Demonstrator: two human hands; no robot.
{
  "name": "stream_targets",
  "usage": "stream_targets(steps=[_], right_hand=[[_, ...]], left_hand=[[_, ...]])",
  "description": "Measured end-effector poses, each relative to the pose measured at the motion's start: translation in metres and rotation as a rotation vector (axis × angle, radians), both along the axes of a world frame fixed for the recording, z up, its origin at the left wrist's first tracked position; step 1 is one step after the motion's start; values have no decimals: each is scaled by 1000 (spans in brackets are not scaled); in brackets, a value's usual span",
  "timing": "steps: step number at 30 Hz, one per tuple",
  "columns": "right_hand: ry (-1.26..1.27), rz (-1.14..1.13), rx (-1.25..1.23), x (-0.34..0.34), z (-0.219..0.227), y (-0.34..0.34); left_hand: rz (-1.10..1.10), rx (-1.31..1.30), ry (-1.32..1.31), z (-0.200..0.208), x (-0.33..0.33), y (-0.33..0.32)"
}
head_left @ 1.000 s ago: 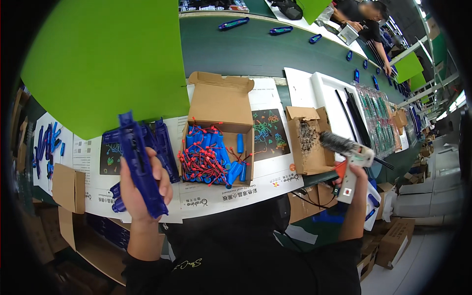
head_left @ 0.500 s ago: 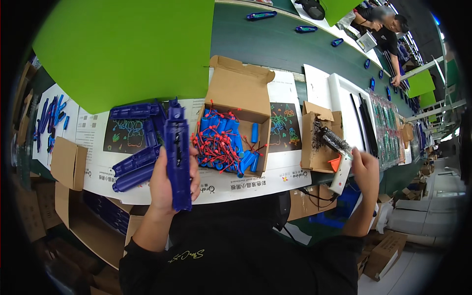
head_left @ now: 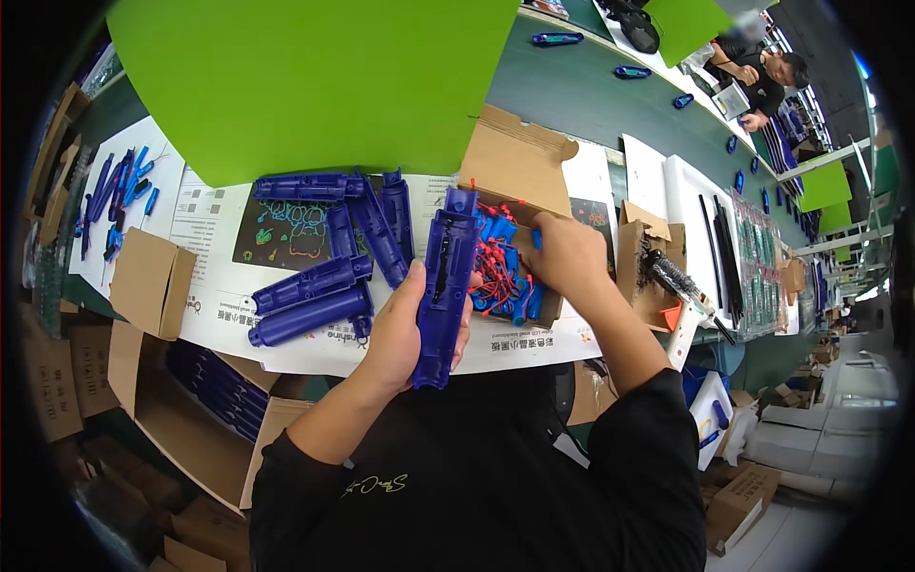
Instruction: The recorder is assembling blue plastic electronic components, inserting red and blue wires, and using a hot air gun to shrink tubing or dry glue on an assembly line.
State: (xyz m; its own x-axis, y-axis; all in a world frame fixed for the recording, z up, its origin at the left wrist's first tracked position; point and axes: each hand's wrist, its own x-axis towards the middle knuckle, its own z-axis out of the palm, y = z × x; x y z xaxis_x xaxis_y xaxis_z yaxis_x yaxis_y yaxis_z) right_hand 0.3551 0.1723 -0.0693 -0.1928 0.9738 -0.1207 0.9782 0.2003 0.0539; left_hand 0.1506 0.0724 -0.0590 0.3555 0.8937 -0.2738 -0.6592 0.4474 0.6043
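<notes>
Because judged light, stiff, take purple shell by sides, clasped inside left grip; cannot tell hold in right grip.

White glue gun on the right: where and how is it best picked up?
Probably by its white handle, coming from the person's side: the handle slants toward the picture's lower edge, outside the cardboard box, with the orange trigger beside it. I'd avoid the dark, crusted front end, which lies over the box.
</notes>
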Motion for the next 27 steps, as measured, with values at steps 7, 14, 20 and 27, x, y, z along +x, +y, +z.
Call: stream_targets(steps=[7, 14, 20, 27], right_hand=[[1179, -270, -318, 33, 48, -5], [1734, -202, -509, 19, 63, -44], [1761, -23, -503, 10, 63, -57], [1830, -260, -504, -6, 60, -67]], left_hand=[[-25, -13, -34, -10, -9, 1], [-96, 23, 6, -6, 3, 8], [-95, 40, 86, -5, 13, 10], [-78, 56, 111, -8, 24, 9]])
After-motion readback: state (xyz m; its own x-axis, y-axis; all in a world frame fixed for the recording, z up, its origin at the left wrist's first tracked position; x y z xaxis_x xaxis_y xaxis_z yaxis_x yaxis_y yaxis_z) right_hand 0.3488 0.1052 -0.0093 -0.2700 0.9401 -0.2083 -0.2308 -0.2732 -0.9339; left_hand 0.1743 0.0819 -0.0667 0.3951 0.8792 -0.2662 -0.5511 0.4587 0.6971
